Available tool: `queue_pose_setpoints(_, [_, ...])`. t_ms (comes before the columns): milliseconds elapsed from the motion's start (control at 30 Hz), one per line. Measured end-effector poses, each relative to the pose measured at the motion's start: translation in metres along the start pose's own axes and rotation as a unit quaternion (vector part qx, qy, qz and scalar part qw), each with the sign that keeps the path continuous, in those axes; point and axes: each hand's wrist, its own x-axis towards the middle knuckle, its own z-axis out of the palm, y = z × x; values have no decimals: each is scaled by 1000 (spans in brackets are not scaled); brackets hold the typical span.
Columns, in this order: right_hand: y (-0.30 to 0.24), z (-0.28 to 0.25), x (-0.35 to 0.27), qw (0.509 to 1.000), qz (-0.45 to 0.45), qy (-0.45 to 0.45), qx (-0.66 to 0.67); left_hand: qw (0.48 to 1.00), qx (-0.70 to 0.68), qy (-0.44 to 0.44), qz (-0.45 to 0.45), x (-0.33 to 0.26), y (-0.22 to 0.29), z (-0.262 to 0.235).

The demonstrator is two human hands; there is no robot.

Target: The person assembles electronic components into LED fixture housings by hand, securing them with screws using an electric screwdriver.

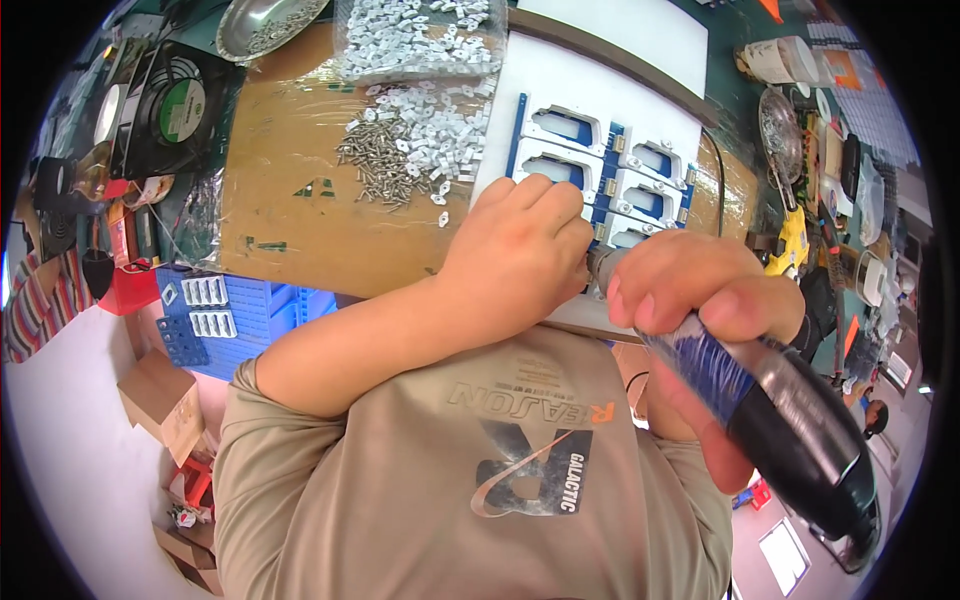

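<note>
My right hand (700, 285) is wrapped round a black electric screwdriver (800, 430) with blue wrapping under clear film. The tool slants, its nose pointing toward the blue fixture (610, 165) on the white board. My left hand (525, 245) is closed beside that nose, its knuckles up; whatever its fingertips hold is hidden. Several white plastic frames (650, 195) with oblong openings sit in the fixture, just beyond both hands. The screwdriver's tip and the spot under it are covered by my hands.
Loose screws (375, 165) and small white plastic pieces (450, 140) lie heaped left of the board, below a clear bag of such pieces (420, 40). A metal bowl (235, 30) and a black fan (175, 110) stand farther left. A dark bar (620, 65) crosses the board.
</note>
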Motion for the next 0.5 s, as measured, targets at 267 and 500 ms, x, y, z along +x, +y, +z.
queue_pose_setpoints(267, [-18, -8, 4, 1000, -23, -13, -8, 996, -78, 48, 1, -4, -1, -14])
queue_pose_setpoints(500, [-4, -36, -11, 999, -29, -8, 10, 987, 111, 49, -102, -50, -49, -75])
